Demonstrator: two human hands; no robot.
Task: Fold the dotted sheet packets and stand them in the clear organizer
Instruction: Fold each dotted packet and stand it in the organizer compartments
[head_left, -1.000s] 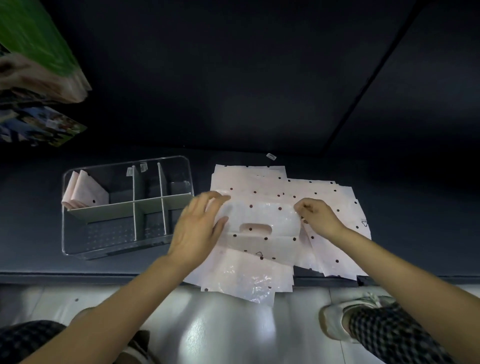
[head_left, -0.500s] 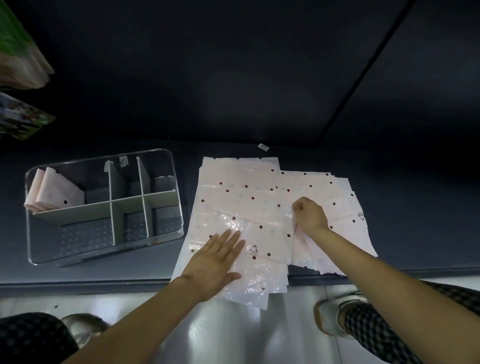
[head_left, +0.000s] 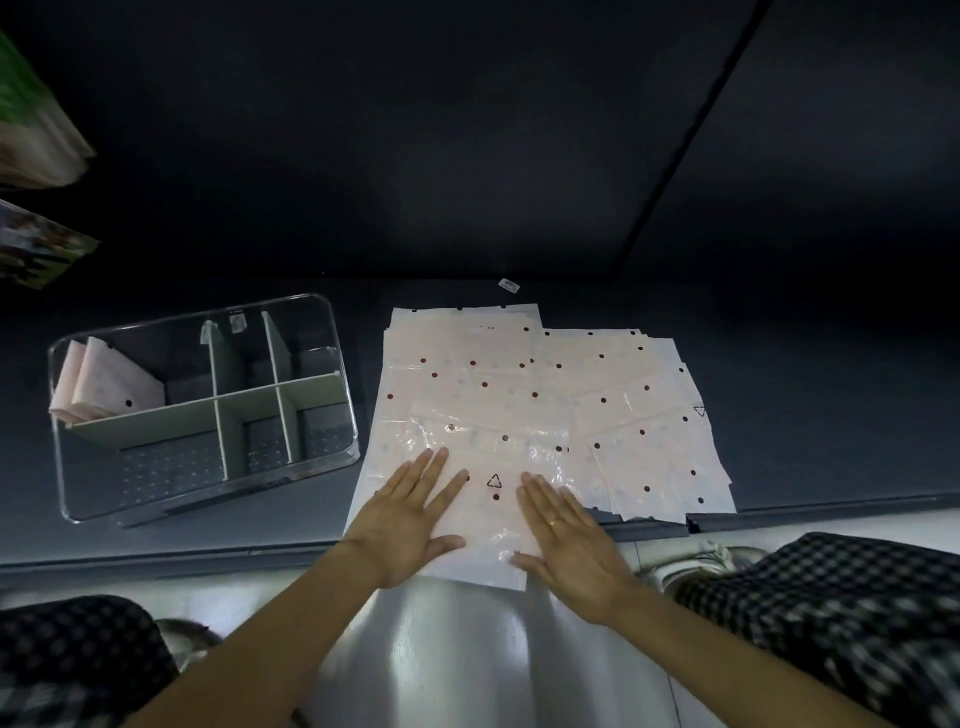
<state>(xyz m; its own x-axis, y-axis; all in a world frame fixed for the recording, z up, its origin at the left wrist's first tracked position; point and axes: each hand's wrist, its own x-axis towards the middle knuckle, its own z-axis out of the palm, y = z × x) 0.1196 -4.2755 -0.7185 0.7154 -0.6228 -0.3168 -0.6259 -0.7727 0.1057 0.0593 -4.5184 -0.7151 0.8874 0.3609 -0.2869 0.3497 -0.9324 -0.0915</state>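
So we've got both hands flat on the top packet of the pile, which sits at about 5 o'clock on the dark shelf. The left hand and the right hand lie side by side with fingers straight and spread, palms down, gripping nothing. That reads to us like smoothing: the plastic is crinkly and shiny, so pressing it flat first probably makes a cleaner crease and keeps it from sliding off, since the near edge hangs over the shelf lip toward us.

The little recycling triangle sits right between the 2 hands, so they're either side of the packet's middle, likely where the fold will go.

The clear organizer sits at 9 o'clock from the pile, just beside it and not touching, close enough to reach with the left hand. It's split by grey dividers into 6 compartments. Its far-left compartment, around 10 o'clock, already holds a few folded packets leaning upright against the wall, so the rest looks like it gets filled from there. The other compartments look unfilled.

Plenty of loose sheets remain, fanned out toward 3 o'clock, so we'd say it's early going.
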